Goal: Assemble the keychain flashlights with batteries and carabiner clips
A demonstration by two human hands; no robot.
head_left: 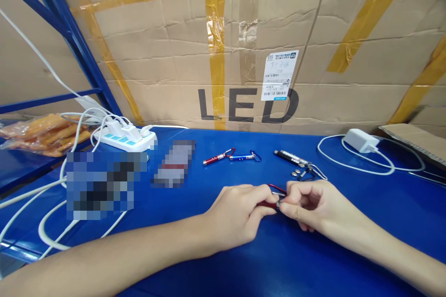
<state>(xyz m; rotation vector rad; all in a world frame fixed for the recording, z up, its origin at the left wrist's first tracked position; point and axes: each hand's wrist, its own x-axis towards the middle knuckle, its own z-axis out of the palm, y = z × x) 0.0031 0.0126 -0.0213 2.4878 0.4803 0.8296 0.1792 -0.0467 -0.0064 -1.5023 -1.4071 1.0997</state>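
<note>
My left hand (235, 216) is closed around a small red keychain flashlight (267, 204), most of it hidden by the fingers. Its red carabiner clip (276, 187) sticks up above my thumb. Thumb and forefinger of my right hand (311, 204) pinch together at the flashlight's right end, on something too small to make out. Just beyond my hands lie a black penlight (290, 156) with a strap, a black carabiner (306, 176) and a few button cells (295, 173). Farther left are a red flashlight (214, 159) and a blue flashlight (241, 158), each with a clip.
A white power strip (139, 143) with plugs and looping cables occupies the left side. Two blurred items lie nearby. A white charger (360, 140) with its cord sits at the right. Behind the blue table (223, 269) stands a large cardboard box (167, 55).
</note>
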